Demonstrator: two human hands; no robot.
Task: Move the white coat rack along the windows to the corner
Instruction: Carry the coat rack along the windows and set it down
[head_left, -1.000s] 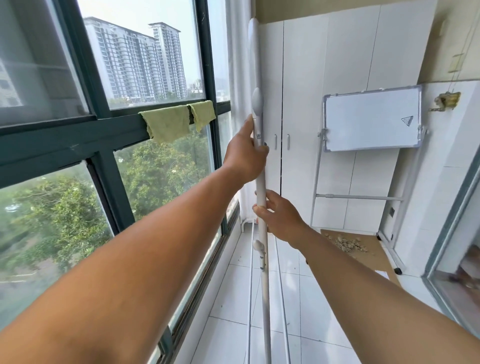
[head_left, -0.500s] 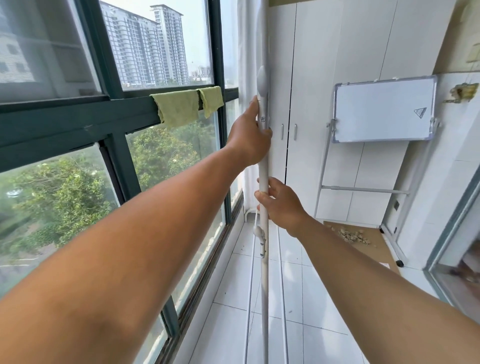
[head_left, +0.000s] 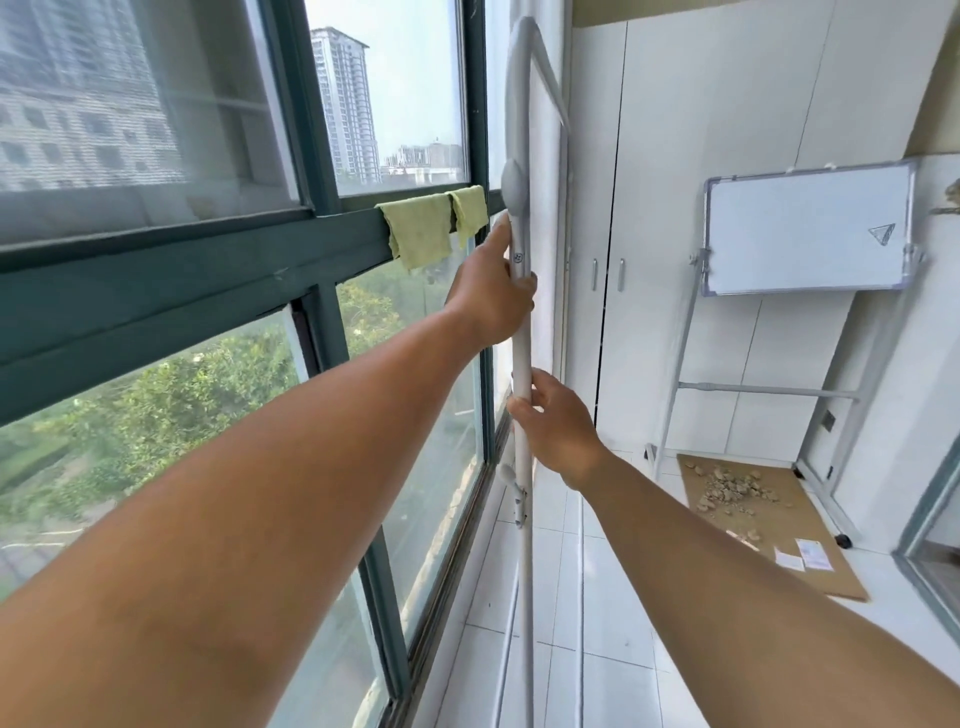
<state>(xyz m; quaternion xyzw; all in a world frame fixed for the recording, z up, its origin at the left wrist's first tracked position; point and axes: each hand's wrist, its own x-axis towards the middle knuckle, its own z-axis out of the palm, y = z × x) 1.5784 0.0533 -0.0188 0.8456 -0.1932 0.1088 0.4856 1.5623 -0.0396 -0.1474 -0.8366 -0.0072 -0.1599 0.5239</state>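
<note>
Closer to the dark green framed windows (head_left: 332, 244) now stands the tall white metal coat rack (head_left: 521, 332), upright at 12 o'clock. Left hand (head_left: 493, 296) is wrapped around its pole; right hand (head_left: 558, 431) clasps it lower. Green cloth (head_left: 421, 228) hangs at 11 o'clock.

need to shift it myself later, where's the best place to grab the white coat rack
Grip the upright pole of the coat rack at mid-height, coming from the room side, as the left hand and right hand do now: it is slim and round, so fingers close around it.
</note>
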